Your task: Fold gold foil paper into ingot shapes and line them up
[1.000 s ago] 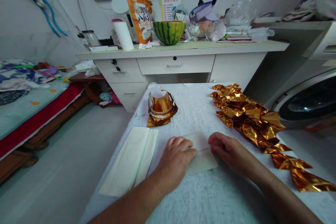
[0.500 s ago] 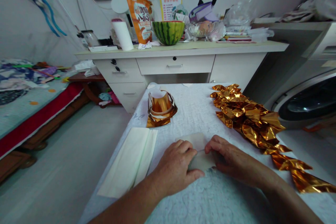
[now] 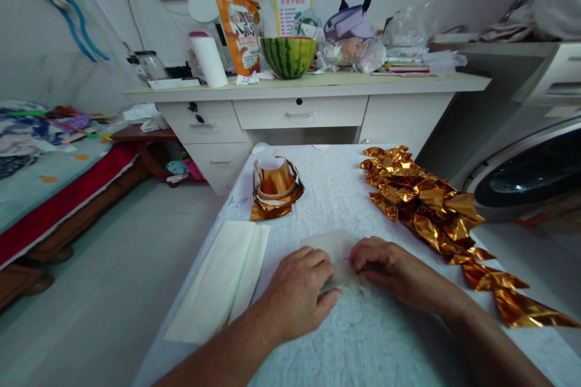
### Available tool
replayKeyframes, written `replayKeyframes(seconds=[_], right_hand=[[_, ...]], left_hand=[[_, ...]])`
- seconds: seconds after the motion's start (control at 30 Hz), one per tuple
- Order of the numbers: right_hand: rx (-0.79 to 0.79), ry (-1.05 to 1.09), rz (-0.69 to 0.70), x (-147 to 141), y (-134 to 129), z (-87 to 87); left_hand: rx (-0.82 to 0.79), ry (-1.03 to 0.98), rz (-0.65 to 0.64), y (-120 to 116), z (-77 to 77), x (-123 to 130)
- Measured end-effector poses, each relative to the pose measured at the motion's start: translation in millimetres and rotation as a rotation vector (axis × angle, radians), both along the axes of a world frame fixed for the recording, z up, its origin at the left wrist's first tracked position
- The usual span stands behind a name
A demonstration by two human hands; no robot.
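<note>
Head view, items recorded from largest to smallest: the desk (image 3: 408,86) stands against the wall, with drawers in its front; the table (image 3: 333,184), covered in a pale quilted cloth, stands before it; the bed (image 3: 68,187) lies at the left of the view, and the washing machine (image 3: 535,94) stands at the right.

Along the right side of the table runs a heap of crumpled gold foil pieces (image 3: 429,196); on the left side lie the folded pale sheets (image 3: 218,281), long and flat, beside the left forearm; the left hand (image 3: 299,284) rests on the left part of the small pale sheet (image 3: 333,243), fingers curled together and thumb spread wide of them; the right hand (image 3: 385,263) is narrow, its fingertips drawn together at the right part of that sheet; whether an edge is pinched there cannot be told.

The small pale sheet lies on the cloth between and partly beneath the hands, near the middle of the table; its near part is blurred; the gold foil ring (image 3: 275,182) sits beyond the folded pale sheets, toward the far left corner; the cut watermelon (image 3: 288,58) and, just to its left, the orange pouch (image 3: 240,30) stand on the desk; the white roll (image 3: 209,61) stands upright farther left.
</note>
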State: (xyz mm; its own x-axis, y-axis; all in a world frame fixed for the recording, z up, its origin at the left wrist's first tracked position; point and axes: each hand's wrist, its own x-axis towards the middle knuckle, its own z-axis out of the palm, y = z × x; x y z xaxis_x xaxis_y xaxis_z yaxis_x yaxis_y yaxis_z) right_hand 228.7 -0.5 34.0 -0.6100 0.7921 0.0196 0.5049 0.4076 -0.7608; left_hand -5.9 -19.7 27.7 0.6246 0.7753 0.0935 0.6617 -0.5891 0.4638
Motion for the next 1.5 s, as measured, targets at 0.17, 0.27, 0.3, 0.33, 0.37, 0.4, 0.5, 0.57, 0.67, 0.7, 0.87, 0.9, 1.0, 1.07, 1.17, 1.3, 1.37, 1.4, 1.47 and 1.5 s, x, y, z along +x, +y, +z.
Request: replayKeyframes(seconds=[0.17,0.27,0.3,0.33,0.37,0.4,0.5,0.57,0.67,0.7,0.87,0.9,1.0,1.07,1.17,1.3,1.37,1.4,1.47,1.5], right_hand=[[-0.199,0.084,-0.115,1.2,5.8,-12.2],[-0.254,0.075,-0.211,-1.4,9.0,-18.0],[-0.251,0.063,-0.238,-3.1,9.8,-19.0],[-0.242,0.044,-0.264,-5.2,10.4,-19.8],[-0.227,0.018,-0.293,-7.5,10.8,-20.4],[-0.206,-0.009,-0.323,-9.8,11.1,-21.0],[-0.15,-0.06,-0.406,-15.8,10.8,-23.7],[-0.116,-0.057,-0.452,-18.7,9.5,-26.3],[-0.076,-0.044,-0.509,-22.0,5.3,-30.2],[-0.063,-0.045,-0.52,-23.0,3.5,-31.2],[0.015,-0.08,-0.554,-27.7,-5.2,-32.1],[0.018,-0.084,-0.557,-28.4,-6.2,-31.8],[0.011,-0.091,-0.557,-29.6,-7.1,-31.4],[0.04,-0.128,-0.576,-29.8,-6.8,-32.2],[0.178,-0.222,-0.59,-28.9,-6.2,-35.3],[0.28,-0.28,-0.578,-26.6,-5.1,-39.0],[0.269,-0.291,-0.59,-26.6,-4.2,-39.0],[0.259,-0.296,-0.596,-27.0,-3.8,-38.5],[0.237,-0.303,-0.608,-28.3,-3.0,-37.0],[0.227,-0.304,-0.614,-29.2,-2.7,-36.2]], left_hand=[[0.01,-0.064,0.023,2.5,-3.9,0.9],[-0.036,-0.133,0.1,5.0,-9.2,2.7],[-0.058,-0.152,0.133,5.7,-10.8,3.4],[-0.078,-0.167,0.173,6.4,-12.1,4.1],[-0.101,-0.183,0.213,6.9,-13.0,4.8],[-0.12,-0.196,0.251,7.3,-13.7,5.4],[-0.141,-0.216,0.317,8.0,-14.0,6.3],[-0.128,-0.209,0.326,8.3,-13.2,6.2],[-0.106,-0.183,0.327,8.8,-11.8,6.0],[-0.104,-0.172,0.33,8.9,-11.6,6.0],[-0.088,-0.12,0.339,8.7,-13.7,7.1],[-0.08,-0.112,0.339,8.6,-14.3,7.2],[-0.07,-0.085,0.34,8.2,-15.3,7.1],[-0.069,-0.069,0.339,8.3,-15.5,7.0],[-0.062,-0.051,0.338,9.0,-15.3,7.2],[-0.068,-0.031,0.339,9.7,-15.0,8.3],[-0.066,-0.022,0.343,9.4,-15.4,8.5],[-0.064,-0.017,0.343,9.1,-15.6,8.4],[-0.063,-0.011,0.338,8.4,-16.1,8.1],[-0.065,-0.009,0.335,8.0,-16.2,8.0]])
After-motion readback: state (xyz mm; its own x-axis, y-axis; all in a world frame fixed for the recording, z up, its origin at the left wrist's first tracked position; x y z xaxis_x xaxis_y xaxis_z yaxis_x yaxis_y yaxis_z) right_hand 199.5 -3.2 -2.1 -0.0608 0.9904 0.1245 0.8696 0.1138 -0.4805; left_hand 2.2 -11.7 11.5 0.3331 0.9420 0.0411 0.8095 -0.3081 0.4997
